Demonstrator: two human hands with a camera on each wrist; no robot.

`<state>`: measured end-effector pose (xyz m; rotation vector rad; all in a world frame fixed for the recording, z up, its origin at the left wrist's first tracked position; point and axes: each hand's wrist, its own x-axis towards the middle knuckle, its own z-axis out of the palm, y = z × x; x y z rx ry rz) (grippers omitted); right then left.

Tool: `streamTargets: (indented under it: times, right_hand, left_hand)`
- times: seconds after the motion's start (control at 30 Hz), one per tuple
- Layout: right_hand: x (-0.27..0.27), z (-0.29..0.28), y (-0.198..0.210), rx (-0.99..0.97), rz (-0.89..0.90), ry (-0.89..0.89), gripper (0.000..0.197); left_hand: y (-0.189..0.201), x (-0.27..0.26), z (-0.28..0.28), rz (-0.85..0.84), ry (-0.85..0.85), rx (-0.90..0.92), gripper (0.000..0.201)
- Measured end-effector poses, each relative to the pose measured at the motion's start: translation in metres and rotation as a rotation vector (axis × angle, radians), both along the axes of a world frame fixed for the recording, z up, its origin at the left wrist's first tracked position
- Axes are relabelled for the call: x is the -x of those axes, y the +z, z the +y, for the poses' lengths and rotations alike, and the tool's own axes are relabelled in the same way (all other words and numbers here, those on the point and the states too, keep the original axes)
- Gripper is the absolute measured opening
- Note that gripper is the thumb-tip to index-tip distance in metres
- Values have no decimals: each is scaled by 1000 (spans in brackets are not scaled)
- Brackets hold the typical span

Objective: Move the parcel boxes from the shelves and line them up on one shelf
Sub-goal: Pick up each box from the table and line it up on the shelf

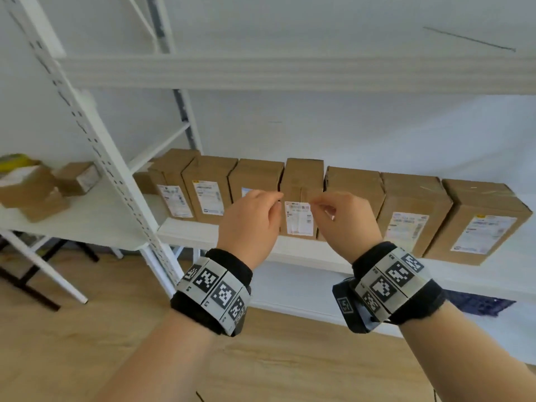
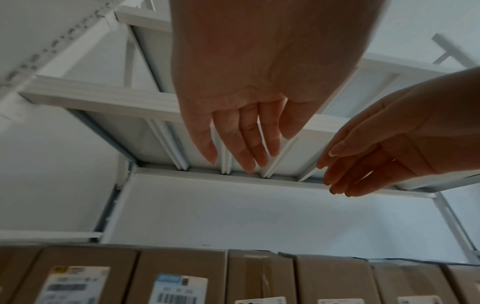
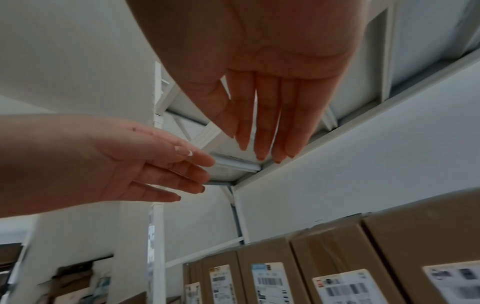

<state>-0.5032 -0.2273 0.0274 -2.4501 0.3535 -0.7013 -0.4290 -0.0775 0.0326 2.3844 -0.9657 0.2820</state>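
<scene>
Several brown parcel boxes with white labels stand upright in a row (image 1: 412,210) on a white shelf (image 1: 293,252). The middle box (image 1: 303,178) stands a little taller than its neighbours. My left hand (image 1: 271,206) and right hand (image 1: 320,206) hover just in front of it, one at each side of its label. In the left wrist view the left hand (image 2: 233,133) has relaxed, nearly straight fingers and holds nothing above the boxes (image 2: 259,277). The right wrist view shows the right hand (image 3: 262,123) the same way, empty, over the box tops (image 3: 332,255).
A white shelf beam (image 1: 290,74) runs overhead, and a perforated upright post (image 1: 95,140) stands to the left. Beyond the post, a second shelf (image 1: 95,224) carries loose small boxes (image 1: 34,190). Wooden floor (image 1: 87,343) lies below.
</scene>
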Motion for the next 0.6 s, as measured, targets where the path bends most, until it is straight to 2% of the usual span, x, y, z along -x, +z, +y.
streamTargets:
  times: [0.27,0.43,0.6]
  right_hand:
    - [-53,35,-11,-83,-36,206,21]
    - [-93,83,-18,-69,10,338,22]
    - [-145,140,-18,-42,1,399,21]
  left_hand:
    - [-4,-24,48,35,213,-22,34]
    - [-5,-49,99,46,347,-19,34]
    - [-7,-88,160,63,409,22,33]
